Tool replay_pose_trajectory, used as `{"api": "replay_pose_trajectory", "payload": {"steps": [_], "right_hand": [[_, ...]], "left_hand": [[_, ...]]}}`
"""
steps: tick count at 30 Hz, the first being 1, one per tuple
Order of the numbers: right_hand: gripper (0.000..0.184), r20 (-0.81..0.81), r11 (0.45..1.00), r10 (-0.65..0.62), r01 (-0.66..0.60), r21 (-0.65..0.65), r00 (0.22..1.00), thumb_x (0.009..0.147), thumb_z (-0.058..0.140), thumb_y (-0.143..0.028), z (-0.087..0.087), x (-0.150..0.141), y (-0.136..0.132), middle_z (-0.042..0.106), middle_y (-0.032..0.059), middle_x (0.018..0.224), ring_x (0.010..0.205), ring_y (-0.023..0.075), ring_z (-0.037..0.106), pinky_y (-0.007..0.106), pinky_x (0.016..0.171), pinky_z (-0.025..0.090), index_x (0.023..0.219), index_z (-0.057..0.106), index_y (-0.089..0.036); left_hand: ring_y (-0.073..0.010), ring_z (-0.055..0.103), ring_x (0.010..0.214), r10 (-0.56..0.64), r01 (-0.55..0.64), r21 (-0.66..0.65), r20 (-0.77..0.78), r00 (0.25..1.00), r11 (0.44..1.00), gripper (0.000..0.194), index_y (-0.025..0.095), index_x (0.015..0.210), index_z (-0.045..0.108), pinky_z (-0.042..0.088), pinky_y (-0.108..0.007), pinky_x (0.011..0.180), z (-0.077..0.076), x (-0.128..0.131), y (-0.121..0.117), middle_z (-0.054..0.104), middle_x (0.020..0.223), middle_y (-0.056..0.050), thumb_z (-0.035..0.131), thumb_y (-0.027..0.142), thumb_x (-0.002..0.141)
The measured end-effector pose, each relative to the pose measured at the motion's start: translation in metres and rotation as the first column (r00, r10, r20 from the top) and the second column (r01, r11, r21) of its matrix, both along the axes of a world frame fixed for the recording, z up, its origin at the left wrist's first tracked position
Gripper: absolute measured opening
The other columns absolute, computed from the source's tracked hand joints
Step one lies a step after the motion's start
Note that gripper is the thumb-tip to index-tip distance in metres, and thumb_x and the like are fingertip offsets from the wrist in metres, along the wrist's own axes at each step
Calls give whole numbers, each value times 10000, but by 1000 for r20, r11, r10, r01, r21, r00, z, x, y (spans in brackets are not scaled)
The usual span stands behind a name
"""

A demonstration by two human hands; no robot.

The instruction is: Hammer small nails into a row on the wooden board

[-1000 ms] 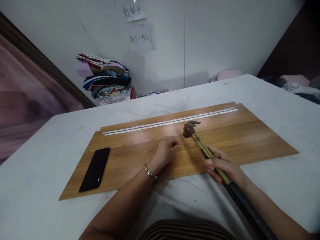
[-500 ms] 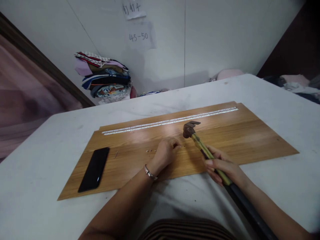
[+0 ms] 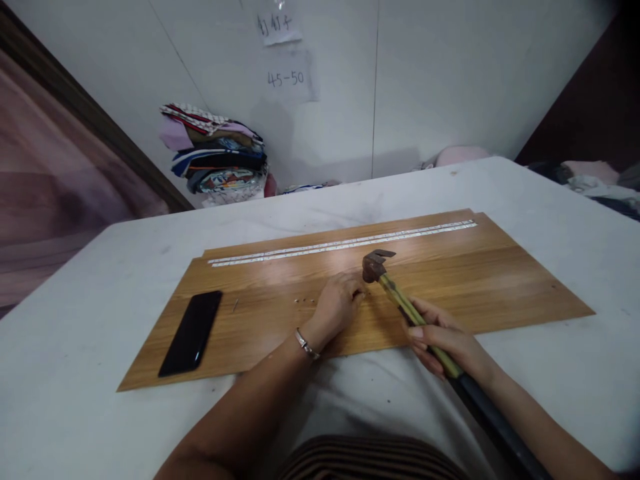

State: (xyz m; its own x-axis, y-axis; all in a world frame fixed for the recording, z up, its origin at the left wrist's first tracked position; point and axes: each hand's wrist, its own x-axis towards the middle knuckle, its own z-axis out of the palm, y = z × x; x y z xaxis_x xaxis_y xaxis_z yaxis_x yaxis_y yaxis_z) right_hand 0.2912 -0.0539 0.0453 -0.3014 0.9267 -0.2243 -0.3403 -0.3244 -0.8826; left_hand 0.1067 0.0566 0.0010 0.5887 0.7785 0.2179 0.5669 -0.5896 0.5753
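Observation:
A long wooden board (image 3: 480, 280) lies flat on the white table (image 3: 75, 373). My right hand (image 3: 443, 337) is wrapped round the yellow-and-black handle of a claw hammer (image 3: 376, 265), whose rusty head hovers just above the board. My left hand (image 3: 337, 303) rests on the board right beside the hammer head, fingertips pinched together on something too small to make out. A few small nail heads (image 3: 304, 301) dot the board to the left of that hand, and one loose nail (image 3: 235, 305) lies further left.
A black phone (image 3: 191, 332) lies on the board's left end. A shiny metal strip (image 3: 345, 243) runs along the board's far edge. Folded clothes (image 3: 215, 157) are stacked by the wall behind the table, and paper notes hang above.
The hammer head has come down slightly and closer to my left fingertips. The view has shifted a little; my hands keep their grips.

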Motion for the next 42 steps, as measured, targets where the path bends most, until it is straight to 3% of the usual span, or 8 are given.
{"api": "replay_pose_trajectory", "payload": {"steps": [3,5,10,14,19,25,32,42], "right_hand": [[539,0,999,32,-32,-6,999,764,607,-281,1,1,-1,442,-109,440,260,44,318,141,283,281,1264,445,-167],[541,3,999,42,-42,-14,999,765,605,-282,1,1,-2,448,-106,437,258,47,319,142,279,276,1266,445,-159],[504,31,999,54,-54,-10,998,773,594,-271,-5,0,-5,466,-100,413,246,47,312,133,266,261,1244,459,-155],[488,22,998,54,-53,-27,998,762,613,-279,-9,-2,-5,472,-100,443,247,40,319,123,258,268,1216,474,-168],[395,5,999,48,-48,-16,999,762,621,-291,-10,-3,-5,471,-100,461,249,36,313,122,254,269,1123,507,-178],[242,34,999,36,-35,-11,999,763,624,-285,-9,-4,-7,484,-89,489,254,32,327,123,260,267,955,512,-187],[274,24,998,58,-57,-28,998,734,638,-291,-18,-6,-2,472,-104,488,236,35,332,126,242,267,950,500,-192],[215,12,999,38,-38,21,999,746,645,-286,-10,-6,-7,453,-99,470,247,33,321,129,254,279,865,490,-196]], "left_hand": [[-188,562,1003,-58,57,56,7,998,997,96,206,869,652,421,-351,932,5,-3,-3,656,1015,-41,609,156,800],[-204,551,1017,-31,32,90,-8,999,995,98,205,891,649,417,-369,927,13,-8,-7,642,1032,-54,629,197,795],[-191,550,854,78,-65,188,-63,995,980,149,177,792,599,433,-351,812,27,-33,-29,624,865,-69,507,256,878],[-162,532,775,45,-28,162,-102,994,986,191,184,749,554,419,-291,724,10,-55,-54,580,776,-44,450,239,900],[-135,507,682,167,-156,81,-162,972,984,224,190,712,490,377,-249,618,-11,-64,-66,559,747,-21,426,277,908],[-125,489,633,186,-165,110,-220,958,980,222,191,669,459,330,-245,591,-8,-59,-61,545,686,-2,456,264,879],[-132,507,646,175,-149,127,-225,959,981,224,189,674,468,338,-247,597,-7,-58,-63,553,692,-7,451,263,884],[-138,506,622,205,-165,173,-251,946,971,216,195,659,501,337,-251,571,1,-57,-64,565,651,-5,483,270,861]]}}
